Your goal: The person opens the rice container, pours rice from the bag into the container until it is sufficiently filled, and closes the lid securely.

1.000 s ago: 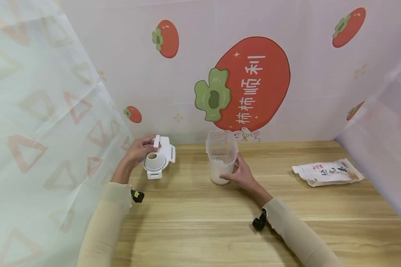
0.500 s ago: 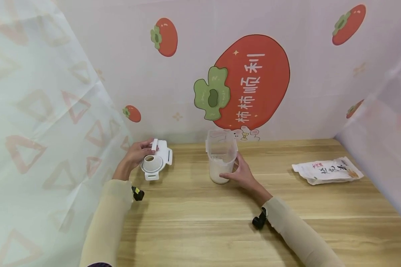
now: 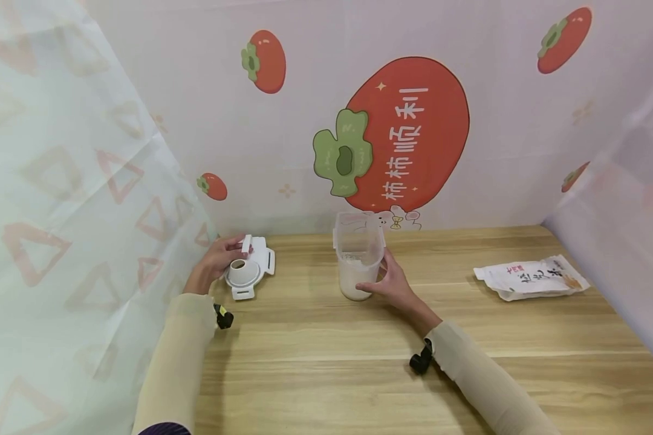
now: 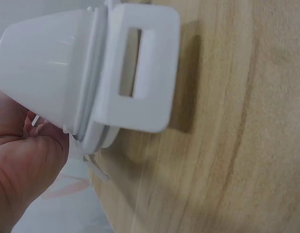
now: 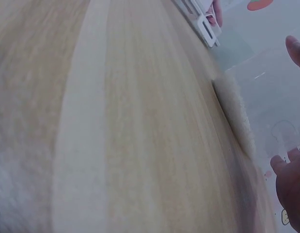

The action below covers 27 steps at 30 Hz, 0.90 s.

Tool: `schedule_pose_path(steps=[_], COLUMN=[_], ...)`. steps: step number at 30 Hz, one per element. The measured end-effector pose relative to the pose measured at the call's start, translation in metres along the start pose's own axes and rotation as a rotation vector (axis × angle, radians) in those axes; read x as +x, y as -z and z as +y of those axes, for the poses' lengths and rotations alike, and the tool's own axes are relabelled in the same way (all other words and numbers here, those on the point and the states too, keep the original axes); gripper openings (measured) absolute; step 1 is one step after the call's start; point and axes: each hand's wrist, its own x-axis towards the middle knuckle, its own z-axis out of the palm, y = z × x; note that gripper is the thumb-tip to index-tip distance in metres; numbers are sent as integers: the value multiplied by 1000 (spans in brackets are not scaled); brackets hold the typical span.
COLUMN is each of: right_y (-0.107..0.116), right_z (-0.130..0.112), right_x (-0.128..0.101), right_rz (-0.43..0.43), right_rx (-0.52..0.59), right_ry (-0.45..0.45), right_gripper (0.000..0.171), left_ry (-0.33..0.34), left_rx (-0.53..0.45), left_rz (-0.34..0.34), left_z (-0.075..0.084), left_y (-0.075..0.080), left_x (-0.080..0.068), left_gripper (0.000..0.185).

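Note:
A clear plastic container [image 3: 360,254] stands upright on the wooden table [image 3: 359,362], its lower part filled with white grains [image 5: 235,112]. My right hand [image 3: 393,281] grips its lower right side. To the left, my left hand [image 3: 217,257] holds a white lid with a round spout and side clips [image 3: 248,268], low over the table near the left curtain. The left wrist view shows that lid [image 4: 99,73] close up, tilted, with a slotted clip tab and my left hand [image 4: 23,170] under it.
A white printed bag [image 3: 530,278] lies flat on the table at the right. A patterned sheet [image 3: 60,211] hangs at the left, a backdrop with red fruit prints stands behind, and another sheet [image 3: 626,199] closes the right side.
My left hand has carried the lid a little left and down toward the table. The right hand and the container have stayed put.

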Motion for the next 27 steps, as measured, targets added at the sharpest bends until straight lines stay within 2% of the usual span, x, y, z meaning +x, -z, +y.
schedule_pose_path(steps=[9, 16, 22, 27], right_y=[-1, -1, -1, -1], right_z=[-2, 1, 0, 1], right_x=[0, 0, -1, -1], right_rz=[4, -5, -6, -3], right_rx=[6, 25, 18, 19], right_ry=[-4, 8, 3, 2], right_gripper=[104, 104, 103, 103], left_ry=[67, 61, 61, 52], left_rx=[10, -9, 32, 26], left_rz=[1, 1, -5, -18], left_z=[-3, -4, -8, -11], left_y=[1, -2, -1, 0], left_x=[-1, 0, 0, 0], left_gripper=[71, 71, 72, 71])
